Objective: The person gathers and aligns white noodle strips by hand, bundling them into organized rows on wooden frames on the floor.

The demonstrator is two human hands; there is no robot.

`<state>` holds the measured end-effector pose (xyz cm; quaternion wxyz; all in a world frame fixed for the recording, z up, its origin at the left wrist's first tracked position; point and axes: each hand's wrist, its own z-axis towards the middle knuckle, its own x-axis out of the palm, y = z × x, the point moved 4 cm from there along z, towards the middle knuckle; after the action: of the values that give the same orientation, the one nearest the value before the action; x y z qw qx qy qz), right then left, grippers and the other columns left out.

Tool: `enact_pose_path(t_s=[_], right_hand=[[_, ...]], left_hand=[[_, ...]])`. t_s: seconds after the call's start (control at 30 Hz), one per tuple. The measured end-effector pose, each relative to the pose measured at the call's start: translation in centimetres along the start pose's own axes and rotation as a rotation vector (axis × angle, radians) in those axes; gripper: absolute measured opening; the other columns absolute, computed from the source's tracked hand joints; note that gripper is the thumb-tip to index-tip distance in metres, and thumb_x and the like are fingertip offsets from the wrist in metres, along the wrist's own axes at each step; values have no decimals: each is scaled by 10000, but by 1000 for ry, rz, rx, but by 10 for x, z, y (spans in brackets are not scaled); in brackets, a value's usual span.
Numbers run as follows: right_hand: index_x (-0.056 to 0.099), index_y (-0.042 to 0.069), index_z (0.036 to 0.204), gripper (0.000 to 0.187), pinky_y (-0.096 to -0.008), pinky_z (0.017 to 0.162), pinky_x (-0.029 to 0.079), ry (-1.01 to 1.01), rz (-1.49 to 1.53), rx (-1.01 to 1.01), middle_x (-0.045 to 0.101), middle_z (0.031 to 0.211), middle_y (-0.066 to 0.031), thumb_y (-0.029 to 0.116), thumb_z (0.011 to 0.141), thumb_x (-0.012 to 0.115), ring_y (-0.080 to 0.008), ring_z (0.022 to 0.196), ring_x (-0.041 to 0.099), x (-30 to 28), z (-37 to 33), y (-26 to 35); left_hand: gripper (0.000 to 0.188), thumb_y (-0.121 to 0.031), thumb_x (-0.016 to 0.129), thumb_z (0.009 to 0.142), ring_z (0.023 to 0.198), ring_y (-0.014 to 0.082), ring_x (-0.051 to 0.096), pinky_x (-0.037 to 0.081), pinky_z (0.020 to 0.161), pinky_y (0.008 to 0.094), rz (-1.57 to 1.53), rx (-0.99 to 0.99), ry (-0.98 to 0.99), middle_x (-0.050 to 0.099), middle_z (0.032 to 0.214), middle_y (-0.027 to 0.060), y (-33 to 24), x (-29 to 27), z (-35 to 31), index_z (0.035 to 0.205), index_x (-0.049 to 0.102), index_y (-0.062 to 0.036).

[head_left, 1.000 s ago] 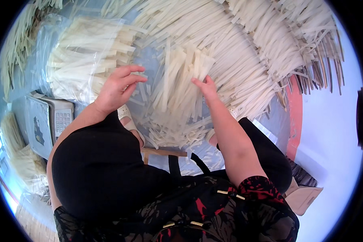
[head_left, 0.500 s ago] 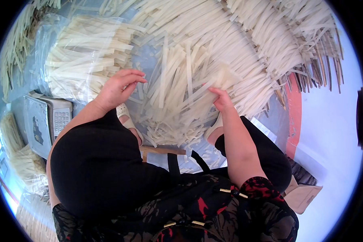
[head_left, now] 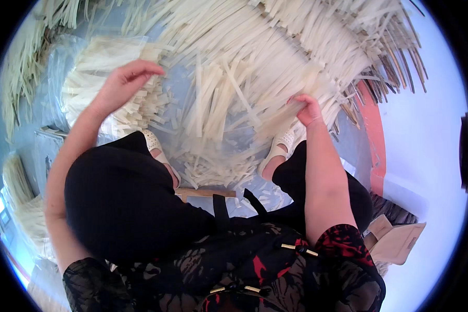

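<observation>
My left hand (head_left: 130,80) hovers above the right part of a bundle of pale flat strips (head_left: 93,86) wrapped in clear plastic. Its fingers stretch to the right with a small gap over the thumb, and I see nothing held. My right hand (head_left: 309,109) is over the right side of a loose pile of pale strips (head_left: 210,99), with thumb and fingers pinched together. A pale strip (head_left: 278,118), smeared by motion, seems to run from those fingers down to the left; its ends are hard to make out.
Long rows of pale strips (head_left: 218,31) cover the far floor, with dark thin stalks (head_left: 400,65) at their right end. Short scraps (head_left: 208,169) lie between my white shoes (head_left: 278,148). A wooden bar (head_left: 205,193) lies close to me. An orange-red band (head_left: 373,130) crosses the floor at right.
My left hand has moved left and away from me, off the loose pile to over the wrapped bundle. My right hand has shifted right with the blurred strip. The whole view has shifted slightly.
</observation>
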<state>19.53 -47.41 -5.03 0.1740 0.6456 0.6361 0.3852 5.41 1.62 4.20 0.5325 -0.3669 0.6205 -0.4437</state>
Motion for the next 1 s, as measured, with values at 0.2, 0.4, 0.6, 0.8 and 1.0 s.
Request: enact_pose_path(t_s=[0.2,0.4,0.6,0.8,1.0], right_hand=[[608,-14,943,252,-394,838,495,2,-192,-162,655,888,-132,77,707,597,-272,841,626,13,-41,96],[583,-9,1001,307,-418,837,509,142,-256,-82,644,914,-136,56,702,614,-278,848,630,90,-103,132],[591,-6,1056,336,-425,852,513,395,-151,11,644,967,-155,54,728,625,-280,896,635,211,-185,107],[569,-16,1164,411,-372,870,501,442,-334,-159,636,1073,-148,200,830,671,-236,959,631,260,-223,68],[491,-19,1261,669,-349,915,471,291,-831,-513,609,1141,-175,393,795,737,-248,1062,586,254,-204,62]], left_hand=[[275,-148,535,943,1092,98,532,396,954,263,160,-62,88,618,1146,14,-114,-34,21,1180,619,-39],[697,-447,630,868,1261,246,451,327,1083,373,-22,-128,43,466,1383,149,-203,36,18,1414,395,-82],[798,-431,698,825,1217,261,487,383,1033,406,-434,-210,44,486,1317,165,-208,132,2,1403,340,-12],[546,-249,687,867,1079,207,585,495,913,369,-988,-219,160,574,1192,101,-214,155,-44,1308,445,-39],[464,-152,643,888,1017,213,618,522,878,361,-951,-285,60,600,1138,117,-188,156,-51,1294,450,-38]])
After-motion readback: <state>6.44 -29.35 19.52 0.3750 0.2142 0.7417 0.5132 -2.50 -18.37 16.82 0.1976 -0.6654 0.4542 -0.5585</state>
